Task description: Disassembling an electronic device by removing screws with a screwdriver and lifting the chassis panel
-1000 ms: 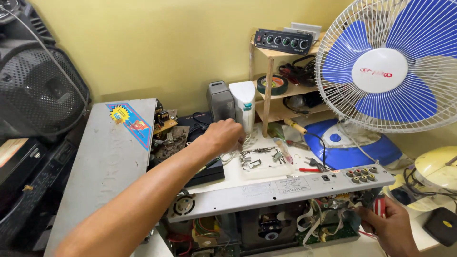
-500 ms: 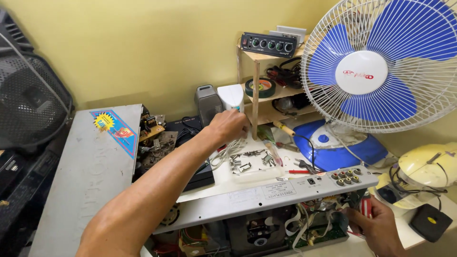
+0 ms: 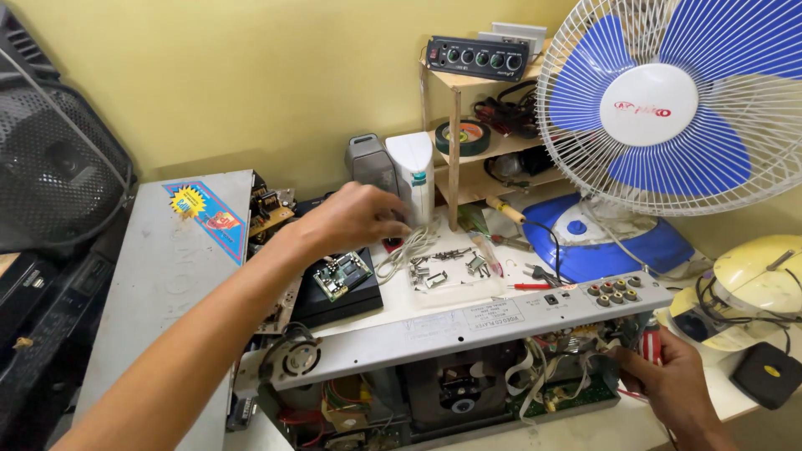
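On a cluttered repair bench, a person's left hand (image 3: 355,219) reaches over a clear tray of metal parts (image 3: 447,271), fingers curled toward a loop of pale wire (image 3: 401,255) (whether they pinch it cannot be told). Lower right, the right hand (image 3: 672,388) closes around a red-handled screwdriver (image 3: 652,344) at the corner of an opened grey player (image 3: 468,351), apparently steadying the chassis beside a blue fan (image 3: 668,104).
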